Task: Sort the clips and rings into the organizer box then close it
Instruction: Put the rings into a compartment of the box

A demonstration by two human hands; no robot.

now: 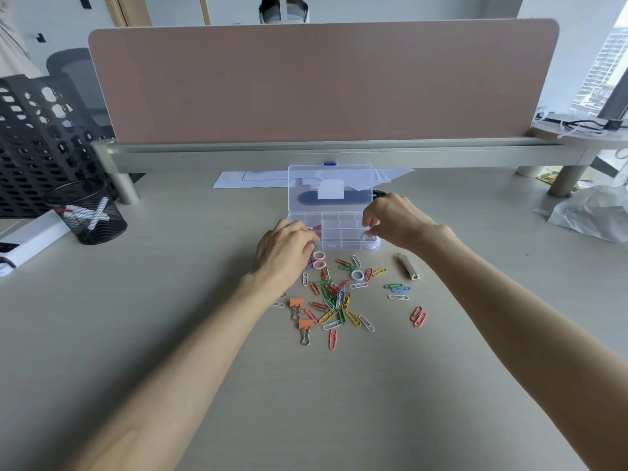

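Head view: my right hand [394,219] pinched a pale ring [368,236] over the box's [339,232] right end; left hand [285,249] fingers [307,234] gripped a red clip [317,230]. Loose clips [334,300] on the desk [170,300] looked light and slick, so I judged edges best for pinching.

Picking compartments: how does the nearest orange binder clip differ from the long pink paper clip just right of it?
The orange binder clip has a folded orange body with silver wire handles; the pink paper clip is one flat loop of coated wire. The binder clip looks bulkier, the paper clip slimmer. Both lie loose on the beige table, outside the clear plastic organizer box.
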